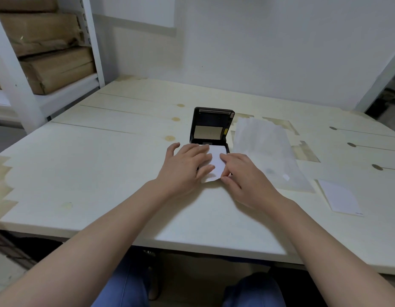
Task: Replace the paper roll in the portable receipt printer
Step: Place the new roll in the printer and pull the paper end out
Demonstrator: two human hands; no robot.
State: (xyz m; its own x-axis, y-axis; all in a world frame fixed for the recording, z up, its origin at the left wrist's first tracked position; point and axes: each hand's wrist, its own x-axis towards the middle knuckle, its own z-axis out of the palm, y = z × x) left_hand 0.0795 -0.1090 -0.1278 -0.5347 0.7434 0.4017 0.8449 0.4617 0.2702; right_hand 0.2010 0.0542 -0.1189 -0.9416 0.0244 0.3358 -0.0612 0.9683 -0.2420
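Fingers [193, 151] of the left hand [183, 167] lie flat, steadying the printer [211, 129]; right hand [240, 173] pinches paper [215, 162] drawn toward the open lid's near side.

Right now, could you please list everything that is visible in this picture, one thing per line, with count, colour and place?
black portable receipt printer: 1, black, lid standing open, table middle
white paper strip: 1, white, running from the printer toward the person, under both hands
clear plastic wrapper: 1, translucent, right of the printer
white flat card: 1, white, table's right edge
pale wooden table: 1, cream
brown cardboard boxes: several, brown, on the white shelf, upper left
left hand: 1, fingers on the strip
right hand: 1, fingers on the strip
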